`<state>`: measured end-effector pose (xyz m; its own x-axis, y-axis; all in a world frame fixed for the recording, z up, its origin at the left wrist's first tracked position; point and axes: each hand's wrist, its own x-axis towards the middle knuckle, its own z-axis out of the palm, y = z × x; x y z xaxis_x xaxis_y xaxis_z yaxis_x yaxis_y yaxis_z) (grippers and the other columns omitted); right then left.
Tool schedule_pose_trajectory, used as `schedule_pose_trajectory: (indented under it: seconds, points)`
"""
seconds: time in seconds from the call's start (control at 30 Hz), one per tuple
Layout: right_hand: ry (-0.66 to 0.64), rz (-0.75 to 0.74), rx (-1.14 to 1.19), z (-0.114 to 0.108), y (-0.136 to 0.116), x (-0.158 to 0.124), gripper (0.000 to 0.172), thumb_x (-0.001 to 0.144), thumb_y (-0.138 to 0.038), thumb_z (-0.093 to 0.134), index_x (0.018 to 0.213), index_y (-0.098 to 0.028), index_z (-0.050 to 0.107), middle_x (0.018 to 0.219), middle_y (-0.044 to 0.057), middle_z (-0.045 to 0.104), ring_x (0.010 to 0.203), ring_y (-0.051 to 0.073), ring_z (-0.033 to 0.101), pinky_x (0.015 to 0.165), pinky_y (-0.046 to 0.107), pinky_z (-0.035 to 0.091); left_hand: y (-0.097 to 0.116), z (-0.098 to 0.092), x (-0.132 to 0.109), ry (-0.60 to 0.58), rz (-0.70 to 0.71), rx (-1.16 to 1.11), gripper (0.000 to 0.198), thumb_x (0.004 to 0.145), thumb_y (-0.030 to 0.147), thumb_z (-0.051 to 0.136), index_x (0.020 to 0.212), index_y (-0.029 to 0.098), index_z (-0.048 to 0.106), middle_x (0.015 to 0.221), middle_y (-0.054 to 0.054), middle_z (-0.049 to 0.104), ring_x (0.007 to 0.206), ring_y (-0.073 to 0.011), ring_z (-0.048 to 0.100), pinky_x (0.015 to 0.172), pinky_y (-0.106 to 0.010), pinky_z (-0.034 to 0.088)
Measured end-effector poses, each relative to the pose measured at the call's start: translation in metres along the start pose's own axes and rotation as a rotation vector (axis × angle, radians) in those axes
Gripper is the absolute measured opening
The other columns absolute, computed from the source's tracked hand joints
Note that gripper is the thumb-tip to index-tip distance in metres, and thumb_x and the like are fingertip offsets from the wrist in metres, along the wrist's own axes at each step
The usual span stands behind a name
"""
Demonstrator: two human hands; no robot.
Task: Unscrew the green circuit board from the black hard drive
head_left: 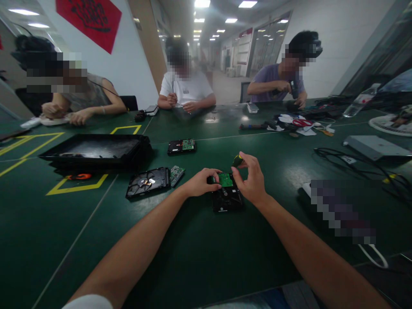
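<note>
Plenty of room along the near edge of the table (199, 266): bare green between the forearms and out to the near left corner. Left of the left hand (201, 182) it tightens, with an opened drive (148, 182) and a loose circuit board (177, 175) close by and the black tray (96, 148) behind them. Ahead, past the hard drive (227, 201) and the right hand (252, 180) with its screwdriver (237, 161), another drive (182, 146) lies left of centre. On the right, cables (370, 165) and a grey box (375, 146) block the way.

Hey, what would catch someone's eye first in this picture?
Two hands at the centre of the table: the left hand grips a drive with a green board on top, and the right hand holds a screwdriver over it. Left of them lie an open drive and a black tray.
</note>
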<state>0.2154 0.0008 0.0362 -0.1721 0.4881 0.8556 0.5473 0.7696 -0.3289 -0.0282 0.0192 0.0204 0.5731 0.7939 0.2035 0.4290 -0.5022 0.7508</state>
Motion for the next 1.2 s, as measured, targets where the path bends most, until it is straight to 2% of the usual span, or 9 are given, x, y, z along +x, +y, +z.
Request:
schedule_pose_trajectory:
  seconds: [0.13, 0.27, 0.4, 0.63, 0.77, 0.93, 1.07, 1.2]
  points:
    - [-0.004, -0.002, 0.011, 0.0, -0.0021, 0.001, 0.068, 0.1, -0.016, 0.06, 0.16, -0.032, 0.036, 0.138, 0.013, 0.058, 0.101, 0.024, 0.068, 0.086, 0.048, 0.066, 0.0001, 0.0001, 0.0003, -0.003, -0.008, -0.02, 0.021, 0.083, 0.035, 0.081, 0.086, 0.022, 0.064, 0.144, -0.01, 0.067, 0.133, -0.0303, 0.06, 0.116, -0.047, 0.04]
    - [0.011, -0.007, -0.016, -0.0007, -0.0015, 0.0005, 0.07, 0.097, -0.018, 0.067, 0.159, -0.034, 0.037, 0.134, 0.012, 0.06, 0.098, 0.024, 0.067, 0.082, 0.046, 0.066, -0.0012, 0.0004, -0.0006, 0.005, 0.0, -0.031, 0.028, 0.083, 0.036, 0.08, 0.08, 0.022, 0.056, 0.142, -0.011, 0.068, 0.133, -0.0305, 0.06, 0.112, -0.046, 0.043]
    - [-0.024, 0.002, -0.005, -0.0005, 0.0006, -0.0008, 0.072, 0.099, -0.017, 0.061, 0.163, -0.033, 0.032, 0.139, 0.013, 0.057, 0.101, 0.025, 0.067, 0.086, 0.048, 0.066, 0.0004, 0.0003, -0.0009, 0.007, 0.004, -0.033, 0.031, 0.084, 0.036, 0.079, 0.077, 0.023, 0.051, 0.141, -0.012, 0.068, 0.133, -0.0298, 0.06, 0.109, -0.045, 0.045]
    - [-0.012, -0.004, -0.017, -0.0012, 0.0008, 0.0001, 0.071, 0.099, -0.02, 0.064, 0.161, -0.036, 0.035, 0.134, 0.011, 0.058, 0.1, 0.024, 0.067, 0.083, 0.045, 0.067, -0.0005, 0.0006, 0.0001, 0.0, -0.01, -0.019, 0.033, 0.082, 0.036, 0.08, 0.076, 0.023, 0.05, 0.142, -0.012, 0.068, 0.131, -0.0299, 0.061, 0.112, -0.047, 0.043]
    - [-0.042, -0.003, 0.007, -0.0016, 0.0, 0.0011, 0.07, 0.101, -0.018, 0.058, 0.163, -0.036, 0.031, 0.142, 0.013, 0.055, 0.112, 0.026, 0.066, 0.089, 0.047, 0.066, -0.0023, 0.0013, 0.0, 0.002, 0.008, -0.027, 0.031, 0.084, 0.037, 0.079, 0.078, 0.023, 0.051, 0.142, -0.012, 0.068, 0.133, -0.03, 0.06, 0.112, -0.048, 0.043]
    - [-0.025, -0.02, -0.031, -0.0012, 0.0021, 0.0001, 0.07, 0.099, -0.02, 0.063, 0.162, -0.036, 0.035, 0.137, 0.012, 0.058, 0.116, 0.028, 0.065, 0.092, 0.049, 0.066, 0.0003, 0.0003, -0.0002, -0.008, 0.006, -0.02, 0.03, 0.084, 0.039, 0.078, 0.077, 0.023, 0.054, 0.142, -0.011, 0.068, 0.135, -0.0303, 0.059, 0.113, -0.047, 0.043]
    - [-0.049, -0.02, -0.007, -0.0002, 0.0036, -0.0009, 0.071, 0.1, -0.018, 0.059, 0.163, -0.035, 0.032, 0.143, 0.013, 0.056, 0.125, 0.029, 0.061, 0.095, 0.049, 0.065, 0.0027, -0.0003, -0.0001, -0.007, -0.002, -0.022, 0.03, 0.084, 0.038, 0.078, 0.076, 0.023, 0.053, 0.142, -0.012, 0.068, 0.134, -0.0302, 0.059, 0.112, -0.047, 0.043]
    - [-0.045, -0.009, -0.01, 0.0, 0.0022, -0.0002, 0.068, 0.101, -0.018, 0.058, 0.163, -0.034, 0.033, 0.142, 0.013, 0.056, 0.122, 0.028, 0.063, 0.094, 0.048, 0.065, 0.0035, -0.0003, -0.0001, -0.012, -0.001, -0.026, 0.03, 0.085, 0.037, 0.077, 0.076, 0.023, 0.053, 0.141, -0.012, 0.068, 0.134, -0.0295, 0.06, 0.111, -0.046, 0.043]
